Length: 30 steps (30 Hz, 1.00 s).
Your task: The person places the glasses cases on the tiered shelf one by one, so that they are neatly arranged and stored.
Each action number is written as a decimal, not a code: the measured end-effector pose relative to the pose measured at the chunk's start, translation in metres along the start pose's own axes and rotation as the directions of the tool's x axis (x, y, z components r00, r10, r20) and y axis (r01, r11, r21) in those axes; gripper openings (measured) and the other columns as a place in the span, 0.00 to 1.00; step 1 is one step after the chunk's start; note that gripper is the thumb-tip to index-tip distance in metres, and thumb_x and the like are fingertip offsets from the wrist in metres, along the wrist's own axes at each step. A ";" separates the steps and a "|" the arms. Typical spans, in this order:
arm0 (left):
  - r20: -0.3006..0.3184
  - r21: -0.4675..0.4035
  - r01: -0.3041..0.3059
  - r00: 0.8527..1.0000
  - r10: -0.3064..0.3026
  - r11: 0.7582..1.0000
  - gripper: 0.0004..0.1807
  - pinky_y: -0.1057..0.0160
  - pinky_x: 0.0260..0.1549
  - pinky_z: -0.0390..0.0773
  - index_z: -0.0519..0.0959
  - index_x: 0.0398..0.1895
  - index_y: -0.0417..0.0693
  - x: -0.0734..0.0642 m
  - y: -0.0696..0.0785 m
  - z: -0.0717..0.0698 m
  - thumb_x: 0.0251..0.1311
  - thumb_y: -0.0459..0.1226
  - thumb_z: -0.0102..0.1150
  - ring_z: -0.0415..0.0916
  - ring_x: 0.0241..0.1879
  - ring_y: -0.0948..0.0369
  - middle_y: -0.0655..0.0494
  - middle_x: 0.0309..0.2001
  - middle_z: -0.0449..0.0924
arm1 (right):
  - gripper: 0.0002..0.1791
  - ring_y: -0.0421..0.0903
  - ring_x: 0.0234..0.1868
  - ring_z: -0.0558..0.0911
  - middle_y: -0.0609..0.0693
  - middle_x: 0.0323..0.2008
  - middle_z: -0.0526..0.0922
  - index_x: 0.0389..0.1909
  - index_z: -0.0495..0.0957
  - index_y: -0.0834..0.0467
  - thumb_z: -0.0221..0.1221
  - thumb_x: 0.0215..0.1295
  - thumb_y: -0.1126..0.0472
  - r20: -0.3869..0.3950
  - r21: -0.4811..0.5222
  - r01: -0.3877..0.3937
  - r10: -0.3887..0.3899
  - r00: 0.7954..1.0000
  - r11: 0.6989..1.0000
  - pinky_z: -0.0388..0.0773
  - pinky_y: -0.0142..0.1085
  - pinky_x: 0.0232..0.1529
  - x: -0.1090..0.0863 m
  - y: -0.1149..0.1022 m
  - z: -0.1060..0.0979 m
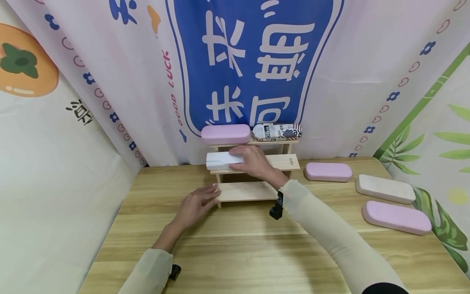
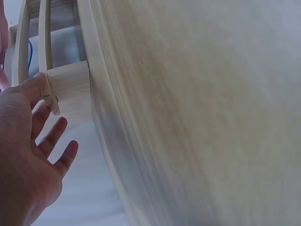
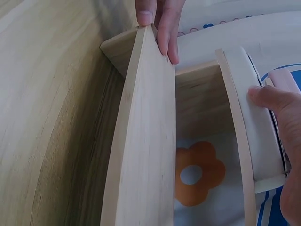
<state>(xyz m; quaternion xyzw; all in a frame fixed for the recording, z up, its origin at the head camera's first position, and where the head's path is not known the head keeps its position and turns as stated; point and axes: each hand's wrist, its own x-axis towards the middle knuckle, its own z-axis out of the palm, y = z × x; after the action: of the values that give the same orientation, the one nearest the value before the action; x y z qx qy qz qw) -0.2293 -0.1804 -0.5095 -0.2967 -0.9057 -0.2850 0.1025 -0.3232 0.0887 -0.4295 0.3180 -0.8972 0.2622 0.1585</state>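
"Head view first: where is the white case (image 1: 218,161)?"

"On the left part of the middle step (image 1: 280,162) of the wooden stand (image 1: 258,191). The right hand (image 1: 253,162) has it, fingers and thumb curled round its right end."

"And the left hand (image 1: 196,207)?"

"At seven o'clock from that case, relaxed and holding nothing up, touching the left end of the lowest step (image 1: 236,192)."

"What else?"

"On the top step (image 1: 269,142), a lilac case (image 1: 225,134) at twelve o'clock from the white one and a printed case (image 1: 277,131) at two. Towards three o'clock on the bench (image 1: 235,257) lie a second lilac case (image 1: 328,172), an off-white case (image 1: 385,188) and, nearest us, a third lilac case (image 1: 397,217)."

"Left wrist view?"

"The left hand reaches in around nine o'clock, fingers loosely spread and apart, meeting the end of that lowest step."

"Right wrist?"

"The white case is at three o'clock, the right thumb pressed on its side. The left fingers touch the step's far end at twelve; an orange flower (image 3: 207,188) shows at five."
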 end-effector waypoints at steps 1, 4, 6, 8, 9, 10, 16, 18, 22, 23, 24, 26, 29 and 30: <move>0.000 -0.002 -0.003 1.000 0.003 1.000 0.19 0.39 0.65 0.77 0.86 0.62 0.49 0.000 0.000 0.000 0.70 0.41 0.70 0.77 0.69 0.45 0.51 0.69 0.79 | 0.28 0.50 0.59 0.87 0.51 0.57 0.89 0.58 0.87 0.58 0.77 0.61 0.48 -0.002 0.000 -0.003 0.003 1.000 1.000 0.82 0.43 0.63 0.000 0.000 0.000; -0.002 -0.007 -0.009 1.000 0.009 1.000 0.19 0.39 0.65 0.78 0.86 0.61 0.48 0.001 0.000 0.001 0.70 0.41 0.70 0.77 0.69 0.45 0.51 0.69 0.79 | 0.28 0.50 0.59 0.87 0.52 0.56 0.89 0.58 0.87 0.59 0.77 0.61 0.49 -0.009 0.003 -0.008 0.008 1.000 1.000 0.82 0.43 0.63 0.001 -0.002 0.001; -0.003 -0.006 -0.009 1.000 0.009 1.000 0.19 0.39 0.64 0.78 0.86 0.61 0.49 0.001 0.000 0.001 0.70 0.41 0.70 0.77 0.69 0.46 0.51 0.69 0.79 | 0.28 0.50 0.59 0.87 0.51 0.56 0.90 0.58 0.87 0.59 0.78 0.60 0.49 -0.013 0.002 -0.011 0.011 1.000 1.000 0.82 0.43 0.63 0.001 -0.002 0.002; -0.003 -0.006 -0.010 1.000 0.010 1.000 0.19 0.40 0.64 0.78 0.86 0.61 0.48 0.001 -0.001 0.002 0.70 0.41 0.70 0.77 0.69 0.46 0.52 0.69 0.79 | 0.27 0.50 0.58 0.87 0.51 0.56 0.90 0.57 0.87 0.58 0.78 0.60 0.49 -0.015 -0.004 -0.019 0.019 1.000 1.000 0.82 0.43 0.62 0.002 -0.003 0.002; -0.003 -0.006 -0.011 1.000 0.011 1.000 0.19 0.40 0.64 0.78 0.86 0.61 0.48 0.001 -0.001 0.002 0.70 0.40 0.70 0.77 0.69 0.46 0.51 0.69 0.79 | 0.27 0.50 0.58 0.87 0.50 0.56 0.90 0.57 0.87 0.58 0.78 0.60 0.49 -0.014 -0.009 -0.024 0.024 1.000 1.000 0.82 0.43 0.62 0.002 -0.003 0.003; -0.004 -0.007 -0.012 1.000 0.012 1.000 0.19 0.40 0.64 0.78 0.86 0.61 0.48 0.001 -0.002 0.002 0.69 0.40 0.70 0.77 0.68 0.46 0.51 0.69 0.79 | 0.27 0.49 0.58 0.87 0.50 0.56 0.90 0.57 0.88 0.58 0.78 0.60 0.48 -0.013 -0.012 -0.027 0.027 1.000 1.000 0.82 0.43 0.62 0.002 -0.003 0.003; -0.014 -0.014 -0.024 1.000 0.024 1.000 0.18 0.40 0.64 0.79 0.87 0.60 0.47 0.001 -0.003 0.002 0.69 0.39 0.71 0.78 0.67 0.45 0.50 0.68 0.80 | 0.27 0.49 0.59 0.87 0.49 0.56 0.90 0.58 0.87 0.57 0.77 0.61 0.47 -0.007 -0.020 -0.034 0.034 0.999 0.999 0.82 0.44 0.62 0.003 -0.003 0.003; -0.015 -0.012 -0.030 0.999 0.030 0.999 0.18 0.40 0.63 0.79 0.87 0.60 0.47 0.001 -0.003 0.003 0.70 0.39 0.70 0.78 0.67 0.44 0.49 0.68 0.80 | 0.27 0.49 0.59 0.87 0.49 0.56 0.90 0.58 0.87 0.57 0.77 0.62 0.47 -0.006 -0.020 -0.035 0.035 0.999 0.999 0.82 0.44 0.63 0.003 -0.003 0.003; -0.020 -0.008 -0.033 0.999 0.033 0.999 0.18 0.40 0.63 0.79 0.87 0.60 0.46 0.002 -0.004 0.003 0.70 0.38 0.70 0.78 0.67 0.44 0.49 0.67 0.80 | 0.27 0.50 0.59 0.87 0.50 0.56 0.90 0.58 0.87 0.57 0.77 0.62 0.48 -0.004 -0.026 -0.028 0.028 1.000 0.999 0.82 0.44 0.63 0.003 -0.004 0.002; -0.022 -0.006 -0.033 0.999 0.033 0.999 0.17 0.40 0.63 0.79 0.87 0.60 0.47 0.002 -0.004 0.003 0.70 0.38 0.70 0.78 0.67 0.44 0.49 0.67 0.81 | 0.27 0.50 0.59 0.87 0.50 0.56 0.89 0.58 0.87 0.57 0.76 0.62 0.48 -0.003 -0.029 -0.025 0.025 1.000 0.999 0.82 0.44 0.63 0.003 -0.005 0.002; -0.025 -0.005 -0.036 0.999 0.035 0.999 0.18 0.40 0.63 0.79 0.87 0.60 0.46 0.002 -0.004 0.003 0.69 0.38 0.70 0.79 0.67 0.44 0.49 0.67 0.81 | 0.27 0.50 0.59 0.87 0.50 0.57 0.89 0.59 0.87 0.57 0.76 0.62 0.47 -0.001 -0.030 -0.022 0.022 1.000 0.999 0.82 0.43 0.63 0.004 -0.005 0.002; -0.023 -0.005 -0.033 0.999 0.033 0.999 0.18 0.40 0.63 0.79 0.87 0.60 0.47 0.002 -0.004 0.003 0.69 0.38 0.71 0.78 0.67 0.45 0.49 0.67 0.81 | 0.27 0.50 0.59 0.87 0.50 0.57 0.89 0.59 0.87 0.57 0.76 0.63 0.47 0.004 -0.034 -0.019 0.019 1.000 0.999 0.82 0.43 0.62 0.004 -0.006 0.002; -0.016 -0.006 -0.028 0.999 0.028 1.000 0.18 0.40 0.63 0.79 0.87 0.60 0.47 0.001 -0.004 0.003 0.69 0.39 0.70 0.78 0.67 0.44 0.49 0.67 0.80 | 0.27 0.49 0.58 0.87 0.50 0.57 0.89 0.59 0.87 0.57 0.76 0.63 0.48 0.007 -0.049 -0.013 0.013 1.000 0.999 0.83 0.43 0.62 0.004 -0.006 0.002; -0.012 -0.007 -0.024 1.000 0.024 1.000 0.18 0.41 0.63 0.79 0.86 0.61 0.48 0.001 -0.004 0.003 0.70 0.39 0.70 0.78 0.67 0.45 0.50 0.68 0.80 | 0.27 0.49 0.58 0.87 0.50 0.56 0.89 0.59 0.87 0.57 0.76 0.63 0.48 0.005 -0.059 -0.007 0.007 1.000 0.998 0.83 0.43 0.61 0.003 -0.006 0.002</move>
<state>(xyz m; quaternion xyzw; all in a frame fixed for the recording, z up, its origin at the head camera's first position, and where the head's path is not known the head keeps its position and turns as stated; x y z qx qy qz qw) -0.2328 -0.1807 -0.5133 -0.3065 -0.9003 -0.2889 0.1102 -0.3219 0.0815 -0.4274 0.3107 -0.9060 0.2355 0.1648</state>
